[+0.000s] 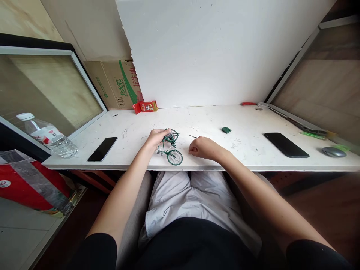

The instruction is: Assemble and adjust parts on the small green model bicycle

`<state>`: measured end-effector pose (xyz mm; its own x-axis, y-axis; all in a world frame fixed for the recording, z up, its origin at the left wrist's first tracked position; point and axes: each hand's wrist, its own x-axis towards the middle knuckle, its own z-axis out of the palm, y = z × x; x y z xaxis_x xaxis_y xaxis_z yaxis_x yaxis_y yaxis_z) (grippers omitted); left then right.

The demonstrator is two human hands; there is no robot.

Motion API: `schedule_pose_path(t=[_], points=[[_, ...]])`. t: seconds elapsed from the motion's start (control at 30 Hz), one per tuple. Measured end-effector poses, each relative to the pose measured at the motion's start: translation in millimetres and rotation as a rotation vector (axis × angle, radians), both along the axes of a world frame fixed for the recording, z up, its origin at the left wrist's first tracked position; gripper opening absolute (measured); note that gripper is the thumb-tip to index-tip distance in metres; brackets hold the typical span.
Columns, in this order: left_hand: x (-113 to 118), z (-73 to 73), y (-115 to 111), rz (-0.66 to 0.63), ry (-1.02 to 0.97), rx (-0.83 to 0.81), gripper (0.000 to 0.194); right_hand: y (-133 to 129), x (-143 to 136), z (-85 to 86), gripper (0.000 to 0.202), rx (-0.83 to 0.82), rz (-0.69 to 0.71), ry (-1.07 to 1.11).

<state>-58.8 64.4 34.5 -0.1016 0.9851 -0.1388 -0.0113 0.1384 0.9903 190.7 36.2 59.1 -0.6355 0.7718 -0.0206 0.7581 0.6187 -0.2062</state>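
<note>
Small green toy bike (173, 144) held by left hand (157, 138)

It is found between the hands, over the flat white table (242, 150), nearer the left. It is pointed lengthwise from near edge to far side. The far wheel (172, 135) is pinched by thumb and fingers. The right hand (203, 148), apart from it, is curled almost closed; whether the thin dark stick (192, 136) there is gripped cannot be told.
</note>
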Motion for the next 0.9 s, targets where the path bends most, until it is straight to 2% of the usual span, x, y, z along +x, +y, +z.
schedule_pose_path(t=[0.23, 0.47, 0.7, 0.9], points=[[-3.3, 4.1, -5.7, -0.019, 0.013, 0.056, 0.045, 1.5, 1.5, -3.9, 0.023, 0.011, 0.041, 0.0], [0.7, 4.4, -1.7, -0.003, -0.001, -0.005, 0.029, 4.4, 0.5, -9.3, 0.019, 0.036, 0.073, 0.041], [4.7, 8.6, -9.0, -0.017, 0.028, 0.007, 0.031, -3.5, -9.9, -10.4, 0.02, 0.141, 0.007, -0.073], [5.3, -0.3, -6.5, -0.123, -0.034, 0.056, 0.042, -3.0, -10.8, -9.7, 0.018, 0.112, -0.069, -0.153]])
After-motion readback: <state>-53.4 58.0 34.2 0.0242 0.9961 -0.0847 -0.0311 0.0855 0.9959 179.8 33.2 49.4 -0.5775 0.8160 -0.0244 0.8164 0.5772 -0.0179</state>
